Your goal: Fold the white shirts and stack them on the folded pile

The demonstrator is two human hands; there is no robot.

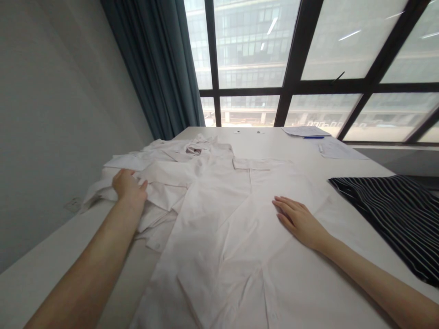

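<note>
A white button-front coat (219,228) lies spread across the middle of the white tabletop (346,180), running from the near edge toward the far edge. Its left side is bunched in folded layers near the left edge of the tabletop, and a collar (194,151) is crumpled at the far end. The left hand (126,186) sits on those layers, with the fingers curved over the fabric and the thumb slightly apart; whether it is pinching anything cannot be told from this view. The right hand (298,220) lies flat on the smoother right side of the coat, with the fingers close together and extended, not pinching. That flat palm looks to be pinning the cloth against the tabletop. A chest pocket (260,164) lies flat, and nothing shows inside it.

Toward the right edge of the tabletop lies a dark striped cloth (394,219), just beyond the right hand. Near the far edge are a sheet of paper (303,131) with a blue pen (313,137) on it and a second sheet of paper (339,151). A wall (61,114) runs along the left, with a dark teal curtain (157,59) and a large window (308,59) beyond.
</note>
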